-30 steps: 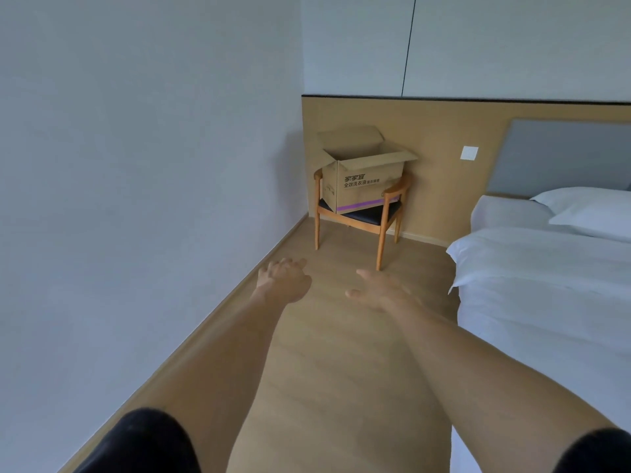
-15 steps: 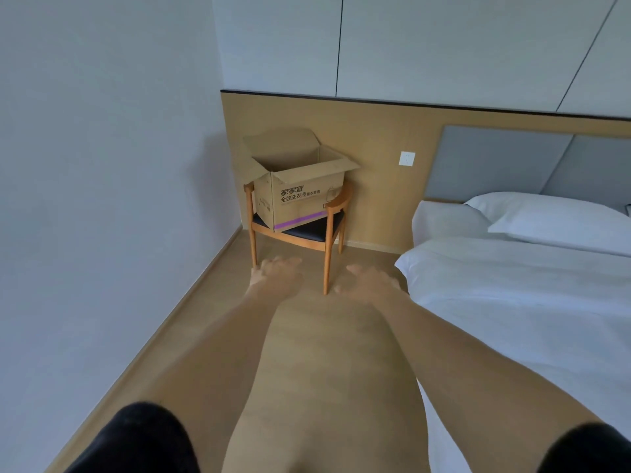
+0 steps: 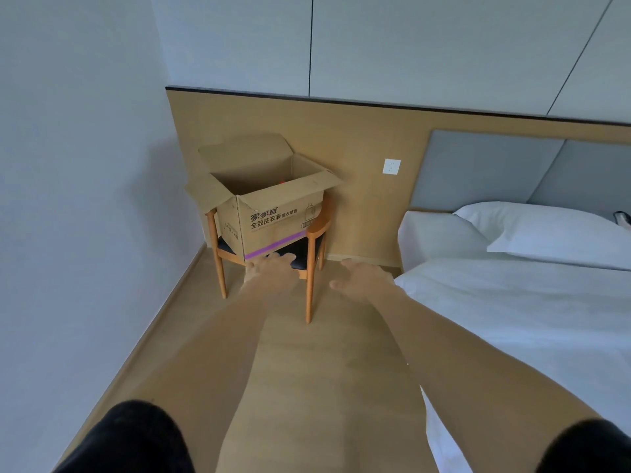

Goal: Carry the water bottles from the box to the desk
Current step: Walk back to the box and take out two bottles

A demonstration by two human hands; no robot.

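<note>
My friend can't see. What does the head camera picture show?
Two empty hands, left hand and right hand, reach toward an open cardboard box on a wooden chair in the corner. A white bed is on the right.

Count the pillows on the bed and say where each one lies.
2. One white pillow lies at the bed's head, overlapping a second pillow nearer the chair. More may lie beyond the frame's right edge.

A brown cardboard box (image 3: 273,213) sits left of centre in the frame, flaps open, purple stripe along its base; something red barely shows inside.
</note>
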